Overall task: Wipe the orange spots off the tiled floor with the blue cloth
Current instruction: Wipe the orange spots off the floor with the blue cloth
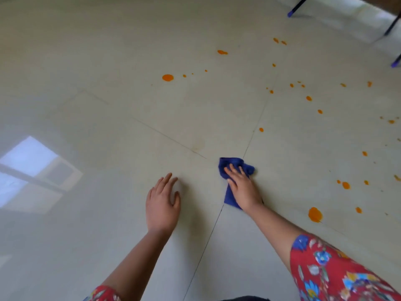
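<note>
Now, the blue cloth point(229, 197) lies bunched where the tile joints point(169, 137) cross. It's soft and light, I judge, best pressed through its middle. I have the right hand point(243, 190) flat on it, the left hand point(162, 205) spread open at nine o'clock, and orange spots point(315, 214) from one to four.

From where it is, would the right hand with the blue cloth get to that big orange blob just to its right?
Probably yes: the right hand, pressing the crumpled blue cloth, has only bare tiled floor between it and the large orange spot.
</note>
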Tool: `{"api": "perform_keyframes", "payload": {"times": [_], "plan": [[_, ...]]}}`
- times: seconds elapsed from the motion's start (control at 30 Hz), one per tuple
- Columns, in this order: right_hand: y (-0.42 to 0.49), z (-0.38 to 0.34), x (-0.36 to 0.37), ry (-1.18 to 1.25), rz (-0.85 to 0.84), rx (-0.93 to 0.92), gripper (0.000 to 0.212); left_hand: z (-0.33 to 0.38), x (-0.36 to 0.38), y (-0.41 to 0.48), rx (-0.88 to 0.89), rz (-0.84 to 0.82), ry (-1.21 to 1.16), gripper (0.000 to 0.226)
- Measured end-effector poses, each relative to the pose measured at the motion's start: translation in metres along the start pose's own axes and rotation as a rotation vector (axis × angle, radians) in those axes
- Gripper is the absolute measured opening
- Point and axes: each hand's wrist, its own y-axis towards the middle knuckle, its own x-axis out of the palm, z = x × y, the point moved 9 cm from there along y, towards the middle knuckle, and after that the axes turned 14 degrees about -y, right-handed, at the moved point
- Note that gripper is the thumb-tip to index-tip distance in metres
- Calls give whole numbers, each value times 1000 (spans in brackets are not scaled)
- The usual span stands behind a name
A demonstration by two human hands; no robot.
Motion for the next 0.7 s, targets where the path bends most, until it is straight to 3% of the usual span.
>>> {"api": "perform_keyframes", "payload": {"times": [0.07, 0.17, 0.23, 0.3, 0.4, 0.53, 0.7], "plan": [[12, -22, -5, -11, -52, -74, 46, 17, 7, 4, 17, -11, -32, 40], [-11, -52, -9, -101, -104, -417, 46, 39, 8, 11, 19, 6, -100, 38], [-43, -39, -3, -109, -146, -637, 43, 45, 7, 12, -13, 3, -113, 37], [-51, 1, 0, -125, -200, -697, 47, 52, 11, 10, -38, -39, -82, 37], [-33, 61, -16, 94, -421, -416, 37, 65, 26, 12, -58, -181, -2, 36], [-19, 111, -70, 817, -538, 49, 32, 91, 61, 23, -101, -403, 52, 32], [-41, 146, -104, 1630, -657, 421, 36, 172, 98, 42, -25, -404, -1, 33]]}}
